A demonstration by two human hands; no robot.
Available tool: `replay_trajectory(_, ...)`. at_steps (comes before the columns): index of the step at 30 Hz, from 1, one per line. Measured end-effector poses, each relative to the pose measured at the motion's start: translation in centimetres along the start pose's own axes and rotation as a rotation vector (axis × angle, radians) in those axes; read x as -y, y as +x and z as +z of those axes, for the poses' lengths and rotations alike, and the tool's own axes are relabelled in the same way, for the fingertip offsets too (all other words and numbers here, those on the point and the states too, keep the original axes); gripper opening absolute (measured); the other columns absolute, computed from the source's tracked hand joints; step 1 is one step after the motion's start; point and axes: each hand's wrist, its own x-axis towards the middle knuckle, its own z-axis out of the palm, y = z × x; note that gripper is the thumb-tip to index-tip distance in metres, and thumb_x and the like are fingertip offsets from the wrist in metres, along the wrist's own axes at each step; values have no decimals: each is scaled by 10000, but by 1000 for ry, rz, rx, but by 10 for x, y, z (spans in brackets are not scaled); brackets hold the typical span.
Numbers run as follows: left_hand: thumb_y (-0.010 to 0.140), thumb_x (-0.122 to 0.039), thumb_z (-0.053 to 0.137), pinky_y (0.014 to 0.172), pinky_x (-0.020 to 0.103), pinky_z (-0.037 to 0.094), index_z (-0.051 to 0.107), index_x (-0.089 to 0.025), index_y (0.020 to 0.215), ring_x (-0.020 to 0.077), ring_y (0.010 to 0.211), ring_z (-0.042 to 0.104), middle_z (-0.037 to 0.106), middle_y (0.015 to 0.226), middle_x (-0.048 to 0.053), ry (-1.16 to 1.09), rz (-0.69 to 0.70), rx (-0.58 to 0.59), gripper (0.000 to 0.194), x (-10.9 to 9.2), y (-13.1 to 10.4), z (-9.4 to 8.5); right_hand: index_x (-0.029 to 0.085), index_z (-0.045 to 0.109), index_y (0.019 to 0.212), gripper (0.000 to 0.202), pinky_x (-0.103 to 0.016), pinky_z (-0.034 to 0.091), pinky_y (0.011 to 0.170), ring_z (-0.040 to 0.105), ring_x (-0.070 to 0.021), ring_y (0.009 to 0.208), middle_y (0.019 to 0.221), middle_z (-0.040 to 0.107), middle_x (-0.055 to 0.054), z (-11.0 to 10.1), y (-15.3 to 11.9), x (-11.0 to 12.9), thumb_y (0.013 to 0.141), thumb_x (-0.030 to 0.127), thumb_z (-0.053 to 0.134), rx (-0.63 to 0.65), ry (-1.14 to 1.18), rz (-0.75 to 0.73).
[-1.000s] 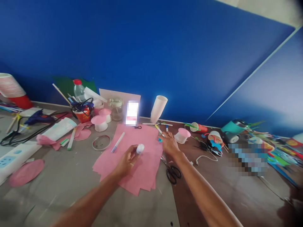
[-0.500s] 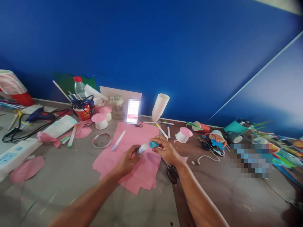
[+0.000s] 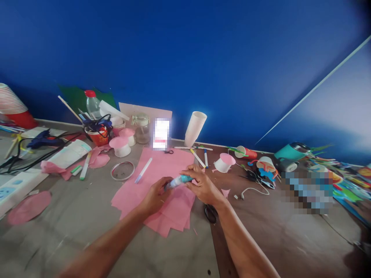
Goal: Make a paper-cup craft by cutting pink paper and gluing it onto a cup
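Over the pink paper sheets point(image 3: 162, 220), my left hand point(image 3: 155, 195) is closed around the pale, see-through tube of a glue stick point(image 3: 174, 183). My right hand point(image 3: 204, 186) pinches its teal cap point(image 3: 185, 178), which now sits against the tube's end. The lower part of the tube is hidden by my left fingers. A white marker point(image 3: 143, 170) lies on the paper left of my hands. Black-handled scissors point(image 3: 210, 213) rest below my right wrist, partly covered by it.
White cups with pink tops point(image 3: 225, 162) stand right and left. Behind are stacked white paper cups point(image 3: 196, 128), a glass jar point(image 3: 142, 128) and a bright blurred screen point(image 3: 161, 134). A metal ring point(image 3: 123, 171), a power strip point(image 3: 17, 189) and a teal flask point(image 3: 291, 156) lie around.
My hands have come together: the teal cap, held apart from the tube before, now meets its end. The view has shifted slightly.
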Motion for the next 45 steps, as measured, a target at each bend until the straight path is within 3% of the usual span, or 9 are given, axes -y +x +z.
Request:
replay_trajectory(12,835,-234,576,802,336,524,624,-191,1096,212,922,652,698,1025,70,209,87,-10,269,0,-2,-1,266,662,1173,444,-282,494,790,582,-168,965,1057,553,-50,-5,-3,11,824,26,529,86,-102,-55)
replay_trajectory(19,900,-231,507,761,315,543,613,-192,1124,202,887,663,698,1002,80,390,300,-27,251,4,-7,2,244,622,1190,431,-362,468,954,579,-195,1059,1132,561,-65,-4,-5,16,842,11,519,211,-229,-24)
replay_trajectory(26,939,-162,448,1017,480,425,536,-204,1204,200,860,687,737,1013,57,647,549,-79,282,2,-10,6,209,562,1182,388,-387,469,960,568,-201,1048,1119,533,-74,-4,-9,17,855,11,493,244,-203,-20)
replay_trajectory(31,944,-128,444,1078,532,333,476,-209,1261,188,855,684,738,1021,41,737,604,-84,328,-7,-13,5,203,541,1183,390,-389,472,953,558,-202,1044,1132,519,-86,1,-15,21,850,10,480,207,-217,-50)
replay_trajectory(36,979,-199,437,1138,540,258,410,-246,1353,179,905,682,731,1070,41,752,599,-81,377,3,-6,-1,194,610,1103,343,-342,486,899,593,-192,995,1075,597,-78,6,-11,17,810,35,529,48,-169,-38)
replay_trajectory(38,985,-286,433,1148,543,256,351,-227,1414,217,1053,654,701,1152,83,721,572,-185,441,9,0,-4,192,645,1081,303,-305,497,841,614,-189,961,1049,644,-71,0,-6,5,804,100,565,-51,-141,-10)
replay_trajectory(41,971,-370,426,1117,542,317,401,-192,1372,270,1192,580,635,1254,141,688,506,-330,440,12,6,-9,183,684,1047,265,-291,505,753,637,-198,871,994,697,-73,-18,-2,-26,819,261,574,-419,-154,160)
replay_trajectory(43,951,-360,460,1087,512,361,536,-198,1194,259,1101,611,673,1129,116,668,463,-341,302,10,7,-12,183,703,1009,307,-312,508,747,643,-214,834,941,720,-76,-31,-1,-50,830,376,544,-703,-256,331)
replay_trajectory(45,941,-287,469,1067,481,376,592,-217,936,214,915,636,688,912,52,641,452,-302,141,4,5,-14,173,703,1010,362,-359,507,767,642,-251,863,958,723,-105,-38,-2,-71,834,420,505,-796,-307,402)
